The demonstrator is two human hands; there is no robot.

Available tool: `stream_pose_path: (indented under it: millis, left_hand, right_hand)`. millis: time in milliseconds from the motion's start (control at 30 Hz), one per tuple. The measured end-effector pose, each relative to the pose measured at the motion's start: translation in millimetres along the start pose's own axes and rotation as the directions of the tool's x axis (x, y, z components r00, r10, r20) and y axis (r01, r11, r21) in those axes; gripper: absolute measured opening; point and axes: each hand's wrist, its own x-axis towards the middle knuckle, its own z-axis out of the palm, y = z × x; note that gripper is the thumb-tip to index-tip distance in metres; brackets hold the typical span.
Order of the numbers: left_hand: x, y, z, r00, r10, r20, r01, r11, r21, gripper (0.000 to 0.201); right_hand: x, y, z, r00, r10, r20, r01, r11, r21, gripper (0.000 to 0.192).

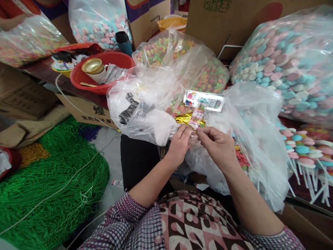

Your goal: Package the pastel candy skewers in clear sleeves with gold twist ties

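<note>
Candy packet (197,117), small and clear, is pinched at its lower end between both hands, left hand (179,143) and right hand (217,146) closed on it at centre, over the lap. It could slip down into the loose plastic bags (145,107) if either pinch loosens. Just beyond lie gold twist ties (185,119).

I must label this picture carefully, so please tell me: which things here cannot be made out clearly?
Head view only:
- The small packet pinched between the left hand and right hand: its print is too small to read.
- The gold strips: mostly hidden behind the packet and clear plastic bags.
- Contents of the red basin: partly covered by a gold-topped cup.
- The big bag of pastel discs: cut off by the right edge.
</note>
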Motion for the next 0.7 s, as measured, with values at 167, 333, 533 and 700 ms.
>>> stream_pose_path:
  millis: [167,333,533,700]
  left_hand:
    - [-4.6,8.6,0.0,0.963,-0.106,0.249,0.154,0.971,-0.183,0.025]
    - [-4.5,15.4,-6.6,0.86,-0.252,0.444,0.361,0.915,-0.181,0.027]
    - [-6.7,18.8,-7.1,0.746,-0.343,0.571,0.515,0.841,-0.167,0.03]
    - [-9.1,14.0,1.9,0.843,-0.278,0.46,0.434,0.856,-0.279,0.033]
  right_hand:
    - [-0.1,6.6,-1.2,0.988,0.143,0.066,-0.157,0.919,0.361,0.025]
    - [0.0,8.2,-10.5,0.979,0.091,0.181,-0.168,0.864,0.475,0.024]
    - [1.2,19.0,-20.5,0.948,0.02,0.317,-0.176,0.863,0.473,0.021]
    - [2.4,28.8,-1.8,0.996,0.085,0.004,-0.078,0.899,0.43,0.018]
